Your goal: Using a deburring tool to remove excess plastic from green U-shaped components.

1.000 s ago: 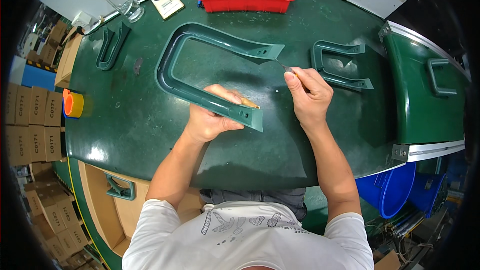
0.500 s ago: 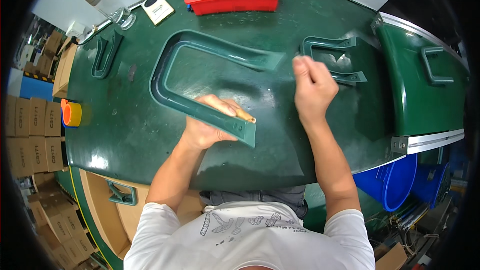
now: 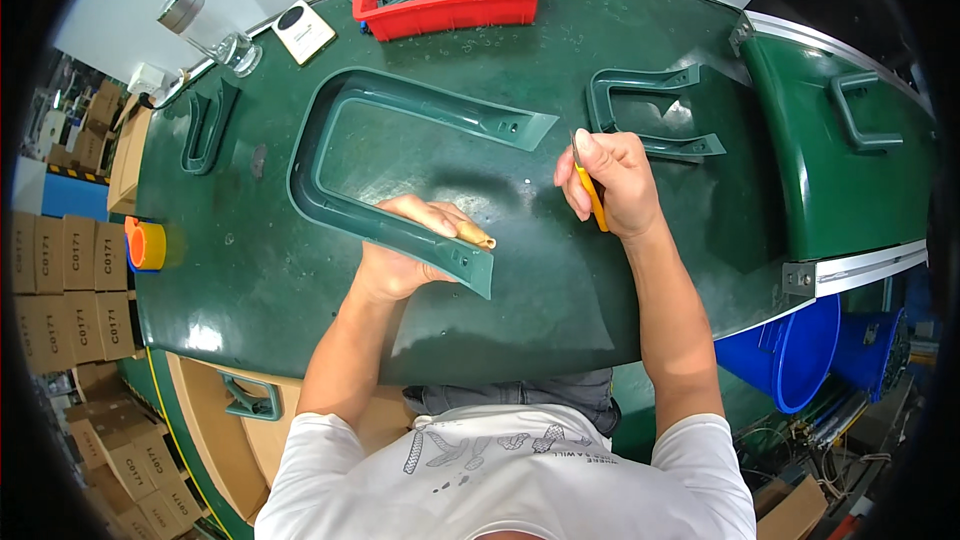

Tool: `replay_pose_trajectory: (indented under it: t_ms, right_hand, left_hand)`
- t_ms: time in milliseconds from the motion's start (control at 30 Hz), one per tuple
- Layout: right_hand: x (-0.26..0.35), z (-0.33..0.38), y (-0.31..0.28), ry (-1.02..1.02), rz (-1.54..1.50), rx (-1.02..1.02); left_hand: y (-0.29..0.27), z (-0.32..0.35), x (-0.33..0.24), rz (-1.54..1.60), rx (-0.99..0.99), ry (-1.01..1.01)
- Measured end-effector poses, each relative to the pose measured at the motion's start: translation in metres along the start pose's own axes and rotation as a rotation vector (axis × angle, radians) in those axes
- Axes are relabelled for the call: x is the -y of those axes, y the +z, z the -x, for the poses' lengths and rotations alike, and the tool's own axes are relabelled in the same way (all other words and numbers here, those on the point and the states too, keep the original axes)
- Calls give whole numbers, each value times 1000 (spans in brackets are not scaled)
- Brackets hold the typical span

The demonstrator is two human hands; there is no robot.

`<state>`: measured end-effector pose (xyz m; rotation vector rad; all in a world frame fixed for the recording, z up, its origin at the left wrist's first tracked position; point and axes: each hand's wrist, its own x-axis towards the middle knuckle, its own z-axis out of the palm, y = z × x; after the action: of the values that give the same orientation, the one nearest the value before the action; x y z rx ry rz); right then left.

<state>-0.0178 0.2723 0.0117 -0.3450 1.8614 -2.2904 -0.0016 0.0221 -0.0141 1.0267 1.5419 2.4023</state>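
My left hand (image 3: pixel 388 265) is closed round the lower arm of a large green U-shaped plastic part (image 3: pixel 306 160), whose open end faces right. A tan finger cot (image 3: pixel 474 234) covers one of its fingertips. The part is held above the table, and both its arms show holes near their ends. In my right hand (image 3: pixel 625 178) is a slim knife-like tool with a yellow handle (image 3: pixel 590 195) and a pointed metal tip. That hand is closed on the tool, to the right of the part and apart from it.
Smaller green U-shaped parts lie on the green table (image 3: pixel 480 340), one right (image 3: pixel 600 105) and one left (image 3: pixel 205 135). A red bin (image 3: pixel 450 12) of small green pieces stands at the back. A glass bottle (image 3: pixel 235 52), an orange tape roll (image 3: pixel 148 245) and a green panel (image 3: pixel 820 180) are at the sides.
My right hand has turned and lowered a little, so the yellow tool now shows. The U-shaped part has tilted slightly in my left hand, its upper arm end coming lower.
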Motion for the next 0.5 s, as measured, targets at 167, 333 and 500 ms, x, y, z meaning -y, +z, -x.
replay_pose_trajectory:
  t_ms: [167, 333, 500]
  right_hand:
    - [0, 0, 1, -28, 66, 13]
    - [0, 0, 2, -22, 59, 4]
    - [1, 1, 3, 4, 38, -27]
  left_hand:
    - [0, -1, -1, 53, 12, -16]
    - [-1, 1, -1, 74, 2, -22]
    - [-2, -1, 0, -30, 22, 11]
